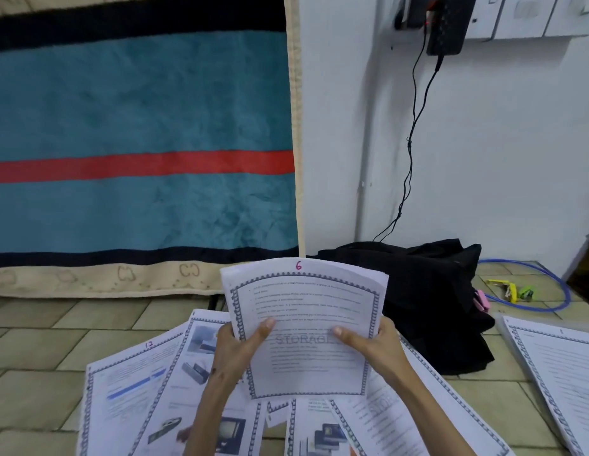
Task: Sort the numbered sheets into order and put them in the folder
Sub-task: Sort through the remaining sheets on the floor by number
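White paper fills the near middle of the view: a small stack of sheets [306, 324] is held upright above the floor by both hands, its top sheet marked 6 in pink at the upper edge. The left hand [235, 348] grips the stack's left edge, thumb pressed on the front; the right hand [373, 343] grips the right edge the same way, so each grip is closed on the paper. Beneath the hands, more printed sheets [148, 390] lie fanned and overlapping on the tiled floor [39, 343], one at the left marked 12. Another pile of sheets [563, 366] lies apart at the near right. Just beyond the held stack sits a black bag [431, 297]. On the far left a teal blanket [138, 126] with a red stripe hangs down to the floor.
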Demonstrator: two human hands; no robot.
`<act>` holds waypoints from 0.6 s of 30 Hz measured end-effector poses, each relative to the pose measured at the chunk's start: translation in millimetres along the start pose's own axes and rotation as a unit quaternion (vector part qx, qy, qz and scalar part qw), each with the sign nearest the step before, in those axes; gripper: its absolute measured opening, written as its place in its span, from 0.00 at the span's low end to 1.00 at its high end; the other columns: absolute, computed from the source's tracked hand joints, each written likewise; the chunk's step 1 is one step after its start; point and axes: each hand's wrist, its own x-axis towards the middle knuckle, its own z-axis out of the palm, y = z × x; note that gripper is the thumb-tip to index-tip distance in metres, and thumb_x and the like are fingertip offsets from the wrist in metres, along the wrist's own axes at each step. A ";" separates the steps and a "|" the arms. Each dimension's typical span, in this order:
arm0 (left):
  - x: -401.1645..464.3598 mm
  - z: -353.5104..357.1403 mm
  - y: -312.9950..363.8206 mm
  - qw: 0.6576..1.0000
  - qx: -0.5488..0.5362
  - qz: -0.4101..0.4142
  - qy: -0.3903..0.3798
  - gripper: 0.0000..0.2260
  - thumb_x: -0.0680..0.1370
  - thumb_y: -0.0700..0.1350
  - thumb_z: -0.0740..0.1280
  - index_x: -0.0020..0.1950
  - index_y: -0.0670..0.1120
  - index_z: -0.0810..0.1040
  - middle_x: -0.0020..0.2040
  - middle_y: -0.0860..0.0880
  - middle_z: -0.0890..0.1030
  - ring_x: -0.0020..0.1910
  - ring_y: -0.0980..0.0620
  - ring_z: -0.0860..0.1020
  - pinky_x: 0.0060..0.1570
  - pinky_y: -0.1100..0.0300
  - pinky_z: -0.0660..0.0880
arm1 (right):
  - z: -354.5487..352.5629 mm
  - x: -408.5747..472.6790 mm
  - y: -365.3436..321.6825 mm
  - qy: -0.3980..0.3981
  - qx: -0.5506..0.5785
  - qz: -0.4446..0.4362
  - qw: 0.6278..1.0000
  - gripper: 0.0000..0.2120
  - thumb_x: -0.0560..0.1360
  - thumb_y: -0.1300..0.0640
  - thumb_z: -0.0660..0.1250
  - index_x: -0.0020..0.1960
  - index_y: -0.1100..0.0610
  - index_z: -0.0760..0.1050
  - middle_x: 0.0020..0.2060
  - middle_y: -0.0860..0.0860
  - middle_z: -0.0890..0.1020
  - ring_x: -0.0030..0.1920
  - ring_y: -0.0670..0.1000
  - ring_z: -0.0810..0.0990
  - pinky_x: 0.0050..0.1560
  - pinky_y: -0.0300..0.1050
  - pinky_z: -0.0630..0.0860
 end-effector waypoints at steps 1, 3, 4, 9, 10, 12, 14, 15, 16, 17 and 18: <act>0.3 0.2 -2.3 1.000 0.004 0.000 0.001 0.25 0.54 0.61 0.78 0.44 0.51 0.80 0.37 0.56 0.85 0.43 0.56 0.82 0.38 0.63 0.80 | 1.2 0.7 1.5 0.003 0.000 0.007 1.000 0.09 0.66 0.64 0.75 0.44 0.54 0.82 0.41 0.48 0.87 0.43 0.50 0.86 0.39 0.39 0.80; 1.2 0.4 -6.3 1.000 0.004 -0.009 -0.001 0.39 0.45 0.70 0.75 0.48 0.49 0.79 0.42 0.55 0.84 0.43 0.56 0.82 0.41 0.60 0.81 | 3.2 1.3 1.7 0.008 0.000 0.015 1.000 0.09 0.66 0.63 0.75 0.45 0.55 0.82 0.42 0.48 0.87 0.43 0.49 0.86 0.39 0.39 0.81; 1.5 -0.4 -7.7 1.000 0.002 -0.009 0.000 0.39 0.44 0.70 0.74 0.47 0.50 0.79 0.41 0.56 0.85 0.41 0.58 0.83 0.39 0.62 0.80 | 4.2 1.6 2.0 0.007 -0.003 0.015 1.000 0.10 0.66 0.63 0.76 0.46 0.55 0.81 0.41 0.48 0.87 0.42 0.48 0.85 0.38 0.39 0.80; 1.6 -0.3 -10.5 1.000 -0.002 -0.008 -0.001 0.19 0.57 0.59 0.78 0.41 0.52 0.80 0.32 0.61 0.83 0.39 0.60 0.82 0.33 0.69 0.78 | 3.9 2.3 2.9 0.002 -0.019 0.028 0.999 0.08 0.66 0.62 0.76 0.43 0.54 0.81 0.39 0.47 0.87 0.41 0.48 0.86 0.37 0.37 0.79; 1.7 -0.6 -13.4 1.000 0.002 -0.007 0.000 0.18 0.58 0.59 0.78 0.40 0.52 0.80 0.32 0.61 0.83 0.39 0.60 0.82 0.34 0.68 0.78 | 3.1 2.1 3.1 0.000 -0.023 0.033 0.999 0.08 0.66 0.62 0.76 0.43 0.54 0.82 0.39 0.47 0.87 0.41 0.48 0.86 0.37 0.37 0.80; 0.6 -0.4 -21.1 1.000 0.015 -0.013 -0.001 0.14 0.61 0.54 0.79 0.40 0.52 0.79 0.31 0.62 0.83 0.39 0.61 0.81 0.35 0.68 0.79 | 2.5 1.3 4.7 -0.004 -0.031 0.047 0.998 0.09 0.65 0.61 0.77 0.42 0.53 0.82 0.38 0.46 0.87 0.40 0.48 0.86 0.37 0.38 0.80; -1.4 2.5 -27.9 0.999 0.025 -0.021 0.002 0.11 0.66 0.43 0.78 0.40 0.52 0.77 0.31 0.60 0.82 0.39 0.61 0.79 0.40 0.66 0.79 | 3.1 0.0 7.6 -0.006 -0.032 0.060 0.998 0.09 0.65 0.62 0.77 0.42 0.52 0.81 0.38 0.46 0.87 0.41 0.47 0.86 0.38 0.39 0.80; -2.2 3.6 -30.8 0.999 0.024 -0.024 0.007 0.12 0.66 0.40 0.77 0.40 0.51 0.76 0.34 0.60 0.81 0.40 0.58 0.78 0.44 0.61 0.79 | 3.8 -1.0 8.1 -0.006 -0.032 0.063 0.997 0.09 0.65 0.62 0.76 0.42 0.51 0.81 0.38 0.45 0.87 0.40 0.47 0.85 0.37 0.38 0.80; -2.5 4.5 -34.0 0.999 0.019 -0.027 0.014 0.13 0.66 0.39 0.77 0.40 0.51 0.75 0.37 0.58 0.79 0.41 0.55 0.78 0.47 0.58 0.78 | 4.2 -1.5 8.9 -0.004 -0.032 0.065 0.997 0.09 0.65 0.62 0.76 0.42 0.51 0.81 0.38 0.44 0.86 0.40 0.46 0.85 0.37 0.38 0.80; -2.7 5.3 -36.1 0.999 0.015 -0.030 0.022 0.14 0.64 0.40 0.78 0.39 0.51 0.74 0.37 0.57 0.78 0.42 0.52 0.78 0.48 0.57 0.77 | 4.2 -1.6 9.6 -0.003 -0.032 0.066 0.997 0.09 0.65 0.62 0.76 0.42 0.50 0.81 0.37 0.43 0.86 0.40 0.46 0.85 0.37 0.37 0.80; -2.1 6.0 -38.2 0.999 0.009 -0.037 0.026 0.16 0.62 0.43 0.80 0.39 0.50 0.74 0.37 0.57 0.78 0.43 0.50 0.78 0.47 0.57 0.77 | 4.2 -1.2 9.8 -0.003 -0.033 0.068 0.997 0.10 0.65 0.61 0.76 0.42 0.50 0.81 0.38 0.43 0.86 0.41 0.46 0.85 0.37 0.37 0.80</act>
